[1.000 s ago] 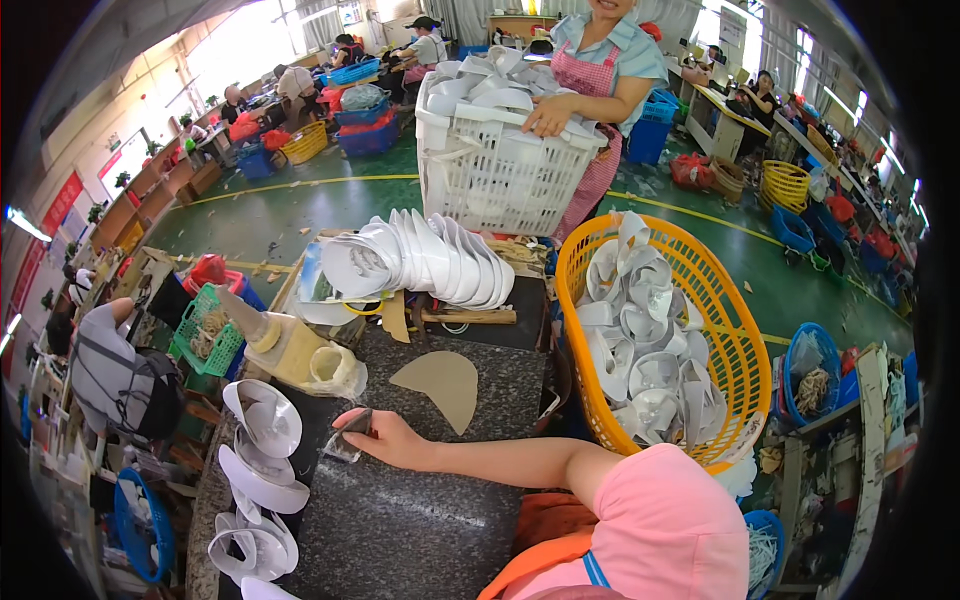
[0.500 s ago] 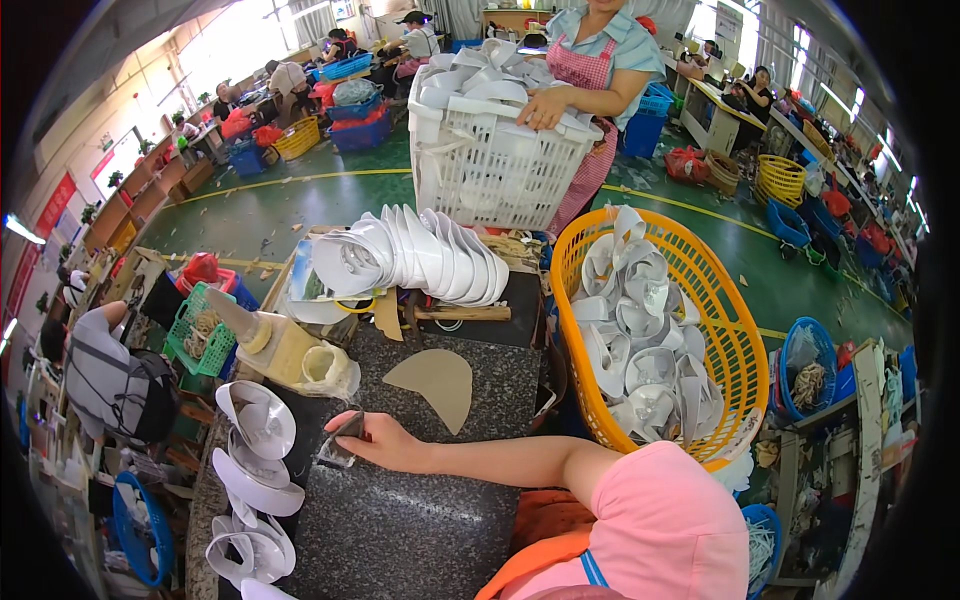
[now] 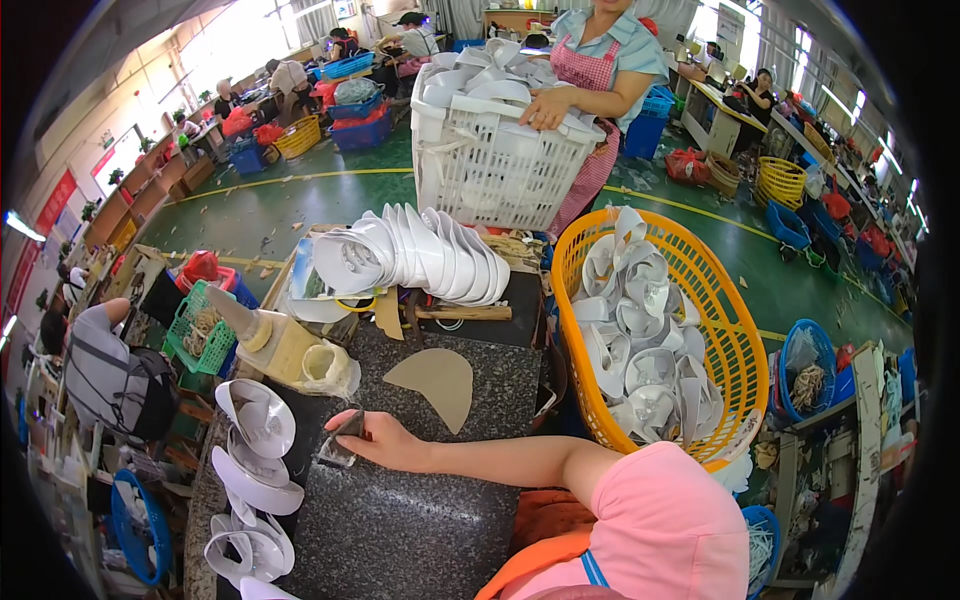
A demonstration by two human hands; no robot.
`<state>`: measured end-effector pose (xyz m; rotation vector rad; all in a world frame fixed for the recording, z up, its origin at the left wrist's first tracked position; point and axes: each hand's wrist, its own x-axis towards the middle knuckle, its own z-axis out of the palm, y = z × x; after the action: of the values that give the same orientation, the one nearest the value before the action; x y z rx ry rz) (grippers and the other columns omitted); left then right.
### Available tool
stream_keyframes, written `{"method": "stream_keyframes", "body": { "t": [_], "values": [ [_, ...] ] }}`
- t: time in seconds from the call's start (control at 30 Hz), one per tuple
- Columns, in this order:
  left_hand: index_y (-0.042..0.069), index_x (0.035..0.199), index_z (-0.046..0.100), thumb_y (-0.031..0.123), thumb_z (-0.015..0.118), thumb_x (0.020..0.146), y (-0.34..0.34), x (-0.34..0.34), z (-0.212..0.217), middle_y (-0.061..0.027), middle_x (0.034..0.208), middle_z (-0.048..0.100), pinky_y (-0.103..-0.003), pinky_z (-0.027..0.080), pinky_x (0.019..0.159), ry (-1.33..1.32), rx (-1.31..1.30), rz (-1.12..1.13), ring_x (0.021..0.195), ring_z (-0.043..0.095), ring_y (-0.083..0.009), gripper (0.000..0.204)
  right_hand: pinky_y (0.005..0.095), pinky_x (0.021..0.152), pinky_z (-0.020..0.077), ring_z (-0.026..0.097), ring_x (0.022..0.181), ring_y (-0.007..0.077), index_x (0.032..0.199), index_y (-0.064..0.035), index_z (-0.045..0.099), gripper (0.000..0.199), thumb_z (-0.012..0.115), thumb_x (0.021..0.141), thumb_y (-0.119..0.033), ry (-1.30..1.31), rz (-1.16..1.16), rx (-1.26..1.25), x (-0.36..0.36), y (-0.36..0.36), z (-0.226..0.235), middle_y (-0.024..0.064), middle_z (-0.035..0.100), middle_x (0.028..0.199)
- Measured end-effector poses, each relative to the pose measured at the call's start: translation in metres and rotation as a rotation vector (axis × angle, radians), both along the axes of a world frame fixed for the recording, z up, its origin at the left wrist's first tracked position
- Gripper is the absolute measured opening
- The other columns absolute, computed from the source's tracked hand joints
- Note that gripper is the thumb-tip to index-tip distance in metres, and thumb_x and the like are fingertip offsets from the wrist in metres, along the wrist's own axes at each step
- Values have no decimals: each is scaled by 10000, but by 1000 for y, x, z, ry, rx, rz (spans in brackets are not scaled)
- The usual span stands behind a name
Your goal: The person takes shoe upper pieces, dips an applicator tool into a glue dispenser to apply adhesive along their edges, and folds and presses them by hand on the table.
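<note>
My right hand (image 3: 385, 442) reaches in from the right under a pink sleeve. Pinched in its fingers is a small dark, flat piece (image 3: 350, 427), its exact kind not clear; a shiny, see-through bit (image 3: 337, 454) shows just below, against the speckled stone slab (image 3: 410, 525). My left hand is out of sight. Beyond the right hand lies a grey-beige curved flat cut piece (image 3: 437, 385). A row of white curved shells (image 3: 262, 485) runs down the slab's left side. Behind them stands a stained glue container (image 3: 300, 358) with a round open mouth.
Nested white shells (image 3: 420, 255) lie at the slab's far end, beside a wooden-handled tool (image 3: 460, 313). An orange basket (image 3: 735, 330) of white pieces stands at right. Across the bench, a person in a checked apron (image 3: 585, 75) rests a hand on a full white basket (image 3: 500, 165).
My right hand keeps its place and its hold. The person across the bench and the white basket have shifted very slightly; a person at the far left has moved their head.
</note>
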<state>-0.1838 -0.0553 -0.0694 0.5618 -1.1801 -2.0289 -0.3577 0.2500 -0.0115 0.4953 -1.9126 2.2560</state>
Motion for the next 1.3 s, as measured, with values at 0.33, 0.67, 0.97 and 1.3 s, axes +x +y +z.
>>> {"method": "stream_keyframes", "body": {
  "t": [0.33,0.67,0.97,1.3],
  "values": [
    [-69,1291,367,147,422,913,-1,1,1,-148,1146,555,-414,332,1035,2,11,9,1117,520,-253,440,226,567,397,447,647,40,1069,-41,567,220,585,853,-78,7,-1,11,-1,0,-1,-40,501,724],
    [-70,1299,362,150,410,916,-4,4,2,-144,1147,555,-416,322,1046,3,27,16,1125,517,-250,445,228,589,419,476,669,41,1069,-33,568,218,585,856,-76,5,-12,3,0,0,2,-31,525,746],
    [-70,1306,358,153,400,919,-15,22,3,-140,1148,556,-417,312,1056,22,61,42,1133,514,-249,449,221,595,424,486,676,38,1066,-37,577,219,591,852,-81,-34,33,0,2,1,5,-29,548,763],
    [-49,1286,403,117,400,953,-13,50,6,-134,1255,520,-380,371,1012,426,311,-269,1149,509,-220,373,220,627,443,524,720,40,1063,-23,599,211,577,872,-111,-31,-32,34,4,3,1,8,614,824]
  ]
}}
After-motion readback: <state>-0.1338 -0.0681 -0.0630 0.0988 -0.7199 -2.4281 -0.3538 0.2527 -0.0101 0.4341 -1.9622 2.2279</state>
